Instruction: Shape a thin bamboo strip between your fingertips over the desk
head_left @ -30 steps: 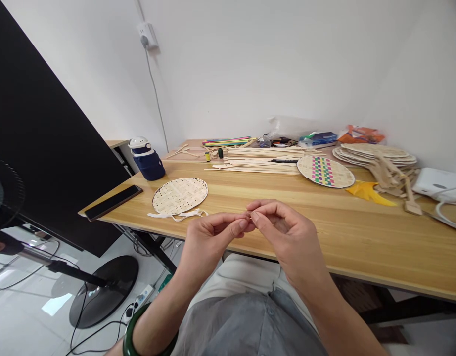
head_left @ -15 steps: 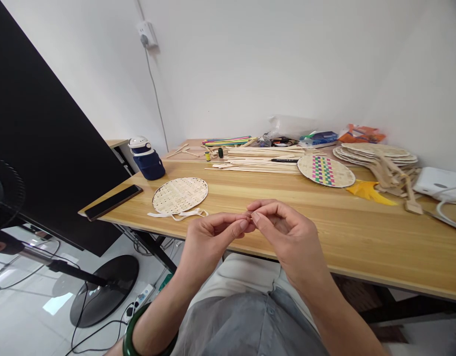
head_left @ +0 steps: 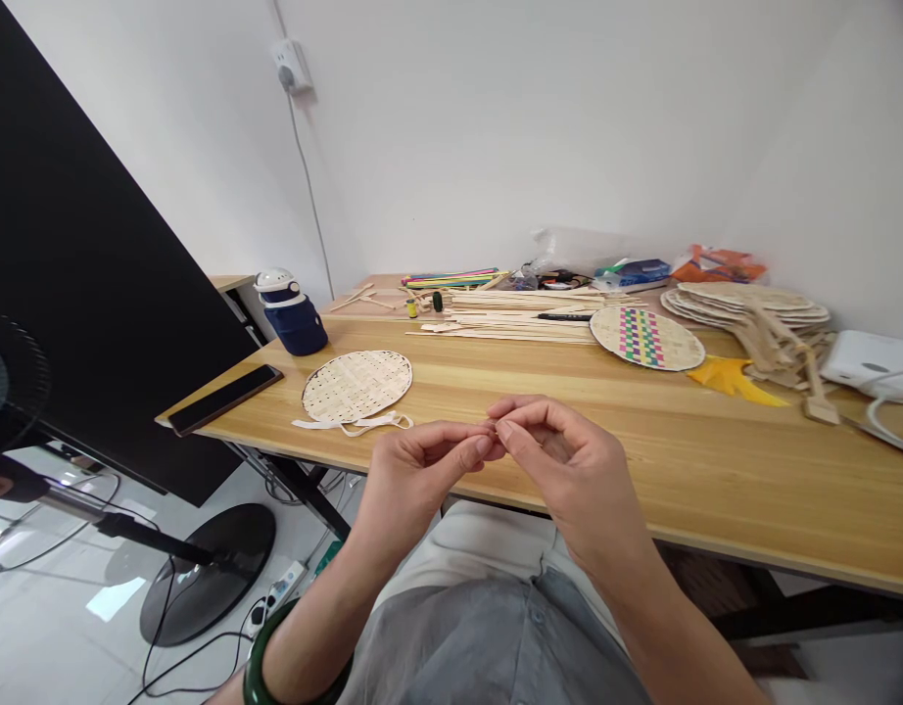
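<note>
The left hand (head_left: pixel 414 472) and right hand (head_left: pixel 580 467) are closed in pinches, fingertips meeting above the table's (head_left: pixel 716 470) front edge; anything between them is too small to tell. Nearest, a disc (head_left: pixel 357 386) lies toward that edge's left end, a ribbon (head_left: pixel 376 423) at its near rim. The disc looks light, thin, springy, best held by the rim; the ribbon, limp.

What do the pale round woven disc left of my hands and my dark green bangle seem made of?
The pale woven disc: matte, probably bamboo or thin wood, from its flat interlaced strips. The dark green bangle: glossy, perhaps stone, glass or plastic; smooth highlights fit each.
</note>
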Tool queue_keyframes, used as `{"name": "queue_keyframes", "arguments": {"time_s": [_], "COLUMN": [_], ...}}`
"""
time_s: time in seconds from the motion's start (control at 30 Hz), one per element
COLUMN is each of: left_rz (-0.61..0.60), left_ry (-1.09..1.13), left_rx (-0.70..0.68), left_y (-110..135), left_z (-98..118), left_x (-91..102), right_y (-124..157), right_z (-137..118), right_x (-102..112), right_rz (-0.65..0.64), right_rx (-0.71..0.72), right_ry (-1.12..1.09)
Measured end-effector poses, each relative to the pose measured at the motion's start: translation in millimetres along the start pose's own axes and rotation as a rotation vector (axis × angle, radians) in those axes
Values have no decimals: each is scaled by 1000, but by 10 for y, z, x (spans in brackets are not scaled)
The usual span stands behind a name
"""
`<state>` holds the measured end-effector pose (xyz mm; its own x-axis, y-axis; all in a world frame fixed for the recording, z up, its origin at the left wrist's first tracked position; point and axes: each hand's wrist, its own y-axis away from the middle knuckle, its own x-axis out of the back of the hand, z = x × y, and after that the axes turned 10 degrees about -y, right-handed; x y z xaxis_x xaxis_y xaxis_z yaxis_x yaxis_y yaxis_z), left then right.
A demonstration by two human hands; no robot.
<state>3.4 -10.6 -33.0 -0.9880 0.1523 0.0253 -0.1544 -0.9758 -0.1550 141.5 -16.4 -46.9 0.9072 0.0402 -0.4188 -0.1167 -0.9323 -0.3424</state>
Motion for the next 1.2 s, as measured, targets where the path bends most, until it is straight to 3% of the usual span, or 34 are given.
{"name": "queue_keyframes", "arguments": {"time_s": [1.2], "left_rz": [-1], "left_ry": [-46], "left_rx": [-3], "left_y": [-6], "left_z": [-2], "left_x": [13], "right_y": [3], "right_z": [-1], "right_x": [22], "right_rz": [-12], "right_rx": [1], "right_ry": [26]}}
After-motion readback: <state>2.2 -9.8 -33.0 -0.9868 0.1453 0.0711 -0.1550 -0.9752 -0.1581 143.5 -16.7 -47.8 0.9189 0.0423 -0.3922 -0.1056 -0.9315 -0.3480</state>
